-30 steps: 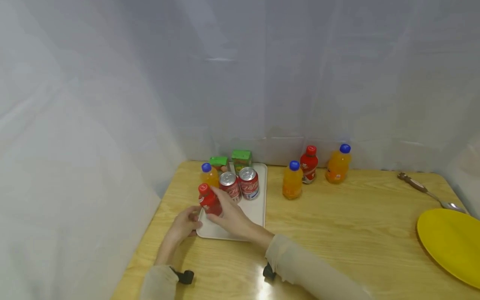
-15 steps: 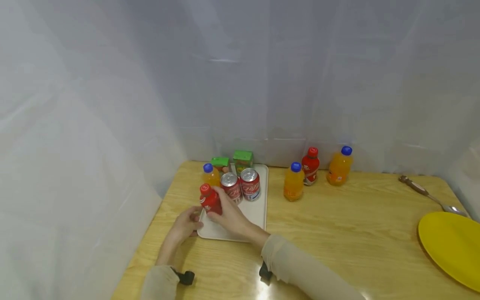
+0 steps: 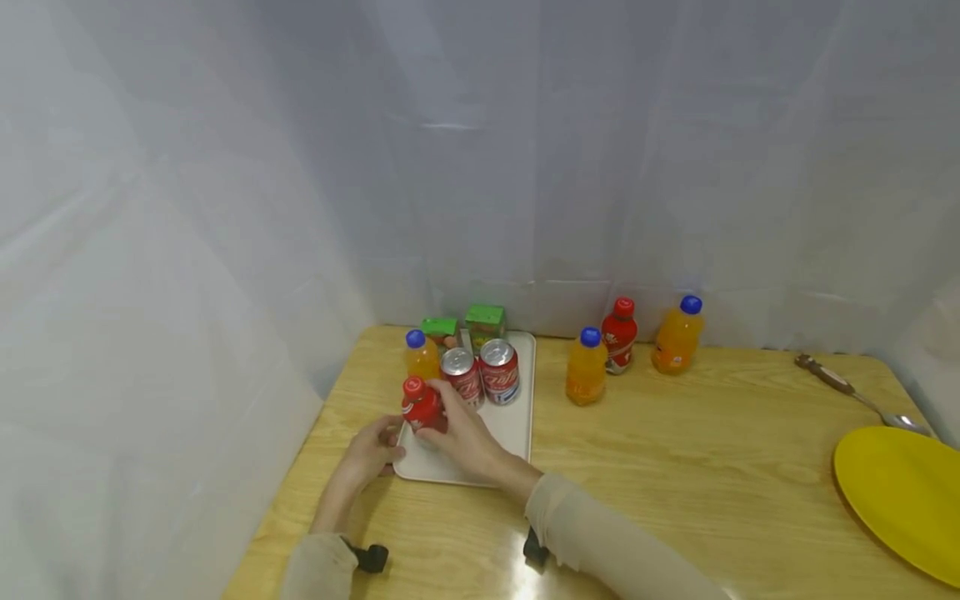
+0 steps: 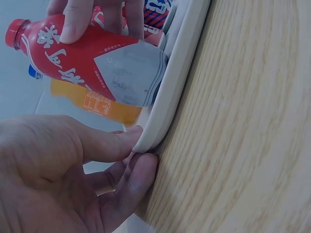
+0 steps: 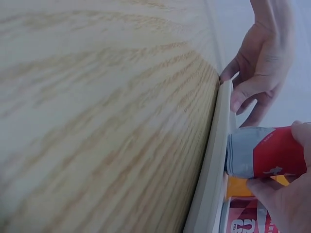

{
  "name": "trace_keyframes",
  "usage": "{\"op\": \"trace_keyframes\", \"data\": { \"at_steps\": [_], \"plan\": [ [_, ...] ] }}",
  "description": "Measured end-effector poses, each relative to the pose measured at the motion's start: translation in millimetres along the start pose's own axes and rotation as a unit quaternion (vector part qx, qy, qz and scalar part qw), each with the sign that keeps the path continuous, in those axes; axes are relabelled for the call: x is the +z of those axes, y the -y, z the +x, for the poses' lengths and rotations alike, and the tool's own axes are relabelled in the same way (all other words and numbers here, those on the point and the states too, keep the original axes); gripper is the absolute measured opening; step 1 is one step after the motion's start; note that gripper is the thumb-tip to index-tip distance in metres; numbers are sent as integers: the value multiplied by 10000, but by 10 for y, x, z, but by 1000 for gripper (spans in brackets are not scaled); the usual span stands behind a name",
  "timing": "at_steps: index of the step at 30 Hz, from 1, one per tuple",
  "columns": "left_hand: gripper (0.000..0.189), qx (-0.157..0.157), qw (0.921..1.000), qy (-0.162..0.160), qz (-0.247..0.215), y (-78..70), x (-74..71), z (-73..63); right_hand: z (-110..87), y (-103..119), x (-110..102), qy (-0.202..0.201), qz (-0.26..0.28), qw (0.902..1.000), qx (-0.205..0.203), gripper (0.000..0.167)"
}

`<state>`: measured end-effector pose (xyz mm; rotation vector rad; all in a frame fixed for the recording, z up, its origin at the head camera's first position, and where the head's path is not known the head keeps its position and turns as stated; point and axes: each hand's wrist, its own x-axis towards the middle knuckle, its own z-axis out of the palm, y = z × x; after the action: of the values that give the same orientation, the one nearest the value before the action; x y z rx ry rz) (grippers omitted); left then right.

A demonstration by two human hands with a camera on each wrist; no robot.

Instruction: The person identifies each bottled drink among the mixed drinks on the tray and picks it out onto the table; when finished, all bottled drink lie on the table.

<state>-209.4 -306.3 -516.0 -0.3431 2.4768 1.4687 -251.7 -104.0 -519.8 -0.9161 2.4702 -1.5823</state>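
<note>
My right hand point(image 3: 468, 440) grips a red plastic bottle point(image 3: 422, 410) with a red cap and white lettering. In the left wrist view the bottle point(image 4: 97, 58) has its base at the front left corner of a white tray point(image 3: 517, 429); whether the base touches the tray is hard to tell. Thumb and fingers of my left hand point(image 3: 367, 454) pinch the tray's rim at that corner. Two red soda cans point(image 3: 500, 373) stand upright on the tray behind the red bottle. Beside them is an orange drink bottle point(image 3: 422, 358) with a blue cap, its lower part hidden.
Two green-topped boxes point(image 3: 486, 325) are at the tray's back. Right of it stand two orange bottles point(image 3: 587, 371) with blue caps and another red bottle point(image 3: 619, 337). A spoon point(image 3: 855, 387) and a yellow plate point(image 3: 907, 500) lie at the far right. White sheeting borders the wooden table.
My right hand has lowered the red bottle slightly toward the tray's front left corner. My left hand stays on the rim. The whole view has shifted a little.
</note>
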Motion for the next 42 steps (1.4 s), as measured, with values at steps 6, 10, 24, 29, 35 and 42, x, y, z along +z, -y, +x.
{"op": "trace_keyframes", "data": {
  "at_steps": [6,10,24,29,35,42],
  "plan": [
    [60,77,10000,-4,-45,-7,9,-9,-54,-32,-117,249,551,9981,139,71],
    [61,91,9999,-47,7,-17,8,-15,-74,-16,-232,217,1280,9911,278,73],
    [60,128,9998,-111,-42,-6,4,-17,-214,135,-593,306,2346,9697,609,70],
    [60,171,9998,-91,-63,-9,5,-21,-295,120,-713,505,2969,9485,988,82],
    [61,190,9998,-99,-24,-28,-2,-29,-370,134,-925,763,2888,9458,1275,87],
    [61,140,9999,-67,-13,-16,-2,-20,-469,131,-1134,950,2957,9398,1424,90]
  ]
}}
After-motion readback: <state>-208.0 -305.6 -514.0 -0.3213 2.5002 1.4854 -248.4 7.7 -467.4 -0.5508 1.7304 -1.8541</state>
